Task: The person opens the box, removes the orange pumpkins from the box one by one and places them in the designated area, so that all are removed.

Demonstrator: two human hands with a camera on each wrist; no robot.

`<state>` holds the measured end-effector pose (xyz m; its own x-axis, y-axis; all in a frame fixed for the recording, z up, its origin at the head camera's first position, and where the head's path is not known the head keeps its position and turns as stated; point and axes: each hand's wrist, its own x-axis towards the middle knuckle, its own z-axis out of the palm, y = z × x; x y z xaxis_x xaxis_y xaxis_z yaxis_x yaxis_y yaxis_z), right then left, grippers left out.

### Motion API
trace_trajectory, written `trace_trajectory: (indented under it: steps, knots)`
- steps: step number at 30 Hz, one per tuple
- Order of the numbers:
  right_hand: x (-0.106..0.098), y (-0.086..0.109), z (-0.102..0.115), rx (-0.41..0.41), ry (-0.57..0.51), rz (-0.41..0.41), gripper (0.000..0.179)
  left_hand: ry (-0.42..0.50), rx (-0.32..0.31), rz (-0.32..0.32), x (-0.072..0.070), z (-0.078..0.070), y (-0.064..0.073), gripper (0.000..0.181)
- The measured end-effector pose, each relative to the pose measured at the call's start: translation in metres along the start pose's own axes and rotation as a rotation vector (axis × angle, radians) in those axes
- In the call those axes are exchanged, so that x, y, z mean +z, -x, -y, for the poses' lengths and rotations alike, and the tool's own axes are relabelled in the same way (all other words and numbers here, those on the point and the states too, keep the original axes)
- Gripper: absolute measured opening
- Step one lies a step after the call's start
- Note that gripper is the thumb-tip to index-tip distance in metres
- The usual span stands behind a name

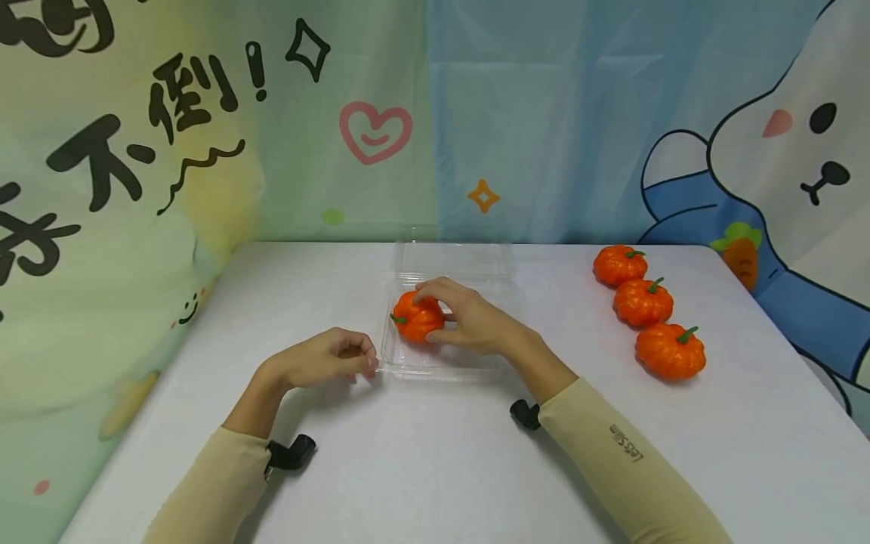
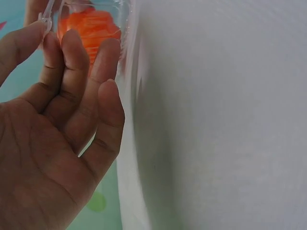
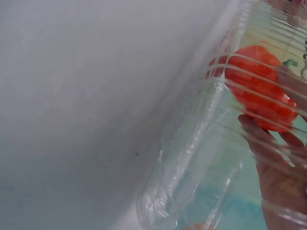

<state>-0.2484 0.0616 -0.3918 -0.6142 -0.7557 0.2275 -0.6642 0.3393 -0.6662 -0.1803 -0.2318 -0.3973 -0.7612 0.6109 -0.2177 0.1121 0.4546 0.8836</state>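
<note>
An orange toy pumpkin (image 1: 418,317) with a green stem sits in the left part of a clear plastic box (image 1: 469,370), tipped so its stem points left. My right hand (image 1: 469,316) reaches into the box and grips the pumpkin from its right side, thumb in front and fingers over the top. At the box's front left corner, my left hand (image 1: 333,358) pinches the rim between thumb and index finger; the left wrist view shows the thumb (image 2: 24,45) against the clear edge. Through the box wall, the right wrist view shows the pumpkin (image 3: 259,88) between the fingers.
Three more orange pumpkins stand in a slanting row on the right of the white table (image 1: 435,468): a back one (image 1: 618,265), a middle one (image 1: 642,302) and a front one (image 1: 671,352). The box's clear lid (image 1: 454,261) stands open toward the printed curtain (image 1: 544,113) behind.
</note>
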Motion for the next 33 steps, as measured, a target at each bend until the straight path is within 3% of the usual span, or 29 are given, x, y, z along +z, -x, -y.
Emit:
trace_trajectory:
  steps: [6,23,33]
  knots:
    - [-0.002,0.002,0.001,0.012,0.000,0.012,0.058,0.003,-0.009,-0.002,0.000,0.001,0.002,0.015]
    - [-0.020,0.018,0.001,0.017,-0.045,-0.070,0.059,0.023,-0.029,-0.009,0.000,0.001,0.004,0.015]
    - [-0.033,0.035,0.003,0.034,-0.052,-0.087,0.059,0.030,-0.006,-0.003,0.002,0.003,0.001,0.015]
